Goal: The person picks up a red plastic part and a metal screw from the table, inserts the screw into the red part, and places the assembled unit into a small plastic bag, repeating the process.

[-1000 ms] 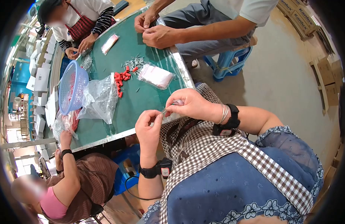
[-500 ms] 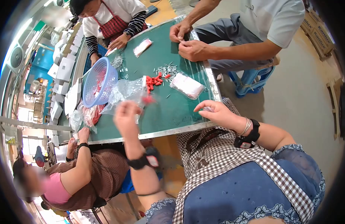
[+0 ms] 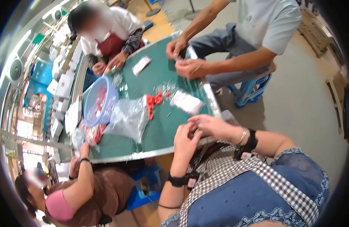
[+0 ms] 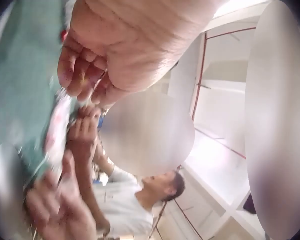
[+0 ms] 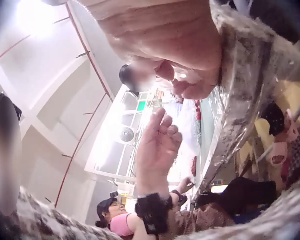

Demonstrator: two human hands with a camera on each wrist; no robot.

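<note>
The left hand (image 3: 185, 143) is raised over the table's near edge, its fingers bent and close to the right hand (image 3: 214, 128). In the left wrist view the left hand (image 4: 127, 42) has curled fingers; a thin line shows by the fingertips, too unclear to name. The right hand (image 5: 162, 32) bends its fingers round a small pale, clear plastic piece (image 5: 191, 76) in the right wrist view. Beyond the hands lie a flat clear packet (image 3: 187, 102), red plugs (image 3: 150, 107) and a heap of grey screws (image 3: 166, 88).
A blue basket (image 3: 113, 99) and a clear plastic bag (image 3: 129, 119) stand and lie on the green table (image 3: 165, 134). Three other people sit round it, their hands at its edges. A blue stool (image 3: 254, 90) is beyond the right corner.
The left hand reached out toward the red plugs and has come back beside the right hand. The right hand stays near the table's edge. The head view has shifted.
</note>
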